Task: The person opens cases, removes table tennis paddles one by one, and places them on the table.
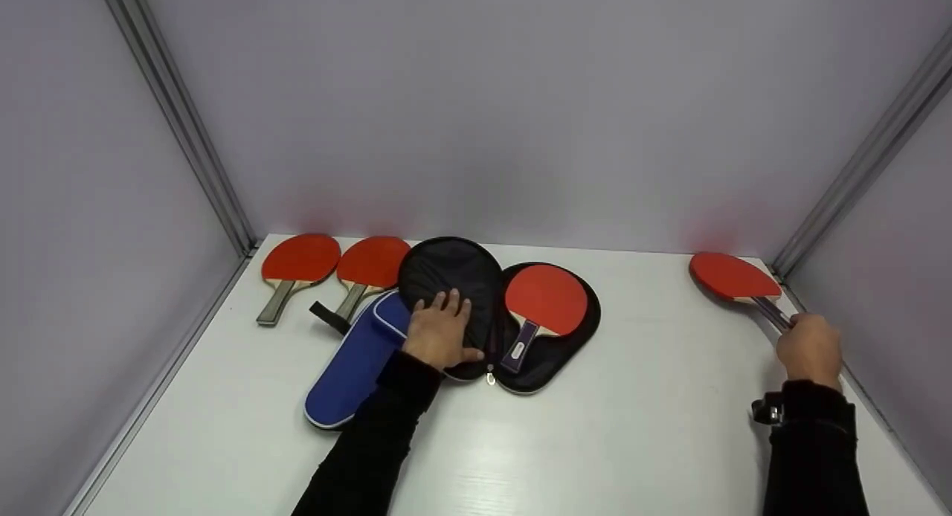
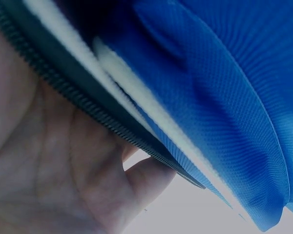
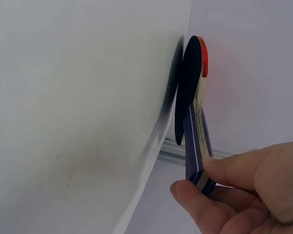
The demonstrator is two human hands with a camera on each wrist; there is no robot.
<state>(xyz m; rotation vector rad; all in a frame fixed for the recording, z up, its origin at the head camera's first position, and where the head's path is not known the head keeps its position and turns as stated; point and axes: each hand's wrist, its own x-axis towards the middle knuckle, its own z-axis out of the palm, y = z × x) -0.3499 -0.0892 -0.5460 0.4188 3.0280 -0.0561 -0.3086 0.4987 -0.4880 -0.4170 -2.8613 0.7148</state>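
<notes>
At the far right, my right hand (image 1: 811, 350) pinches the handle end of a table tennis paddle (image 1: 732, 276) with red rubber on top. The right wrist view shows thumb and fingers on its purple handle (image 3: 198, 141) and the black underside close to the table. My left hand (image 1: 439, 330) rests with fingers spread on one half of an unzipped black paddle case (image 1: 450, 267). In the case's other half lies a second red paddle (image 1: 547, 300) with a purple handle. The left wrist view shows the case's zipper edge (image 2: 78, 97) across the palm.
A blue paddle case (image 1: 346, 382) with white piping lies partly under the black case and left forearm. Behind it are two red paddles with greyish handles, one at the far left (image 1: 301, 259) and one beside it (image 1: 372, 262). Pale walls (image 1: 476, 114) enclose the white table (image 1: 639, 434).
</notes>
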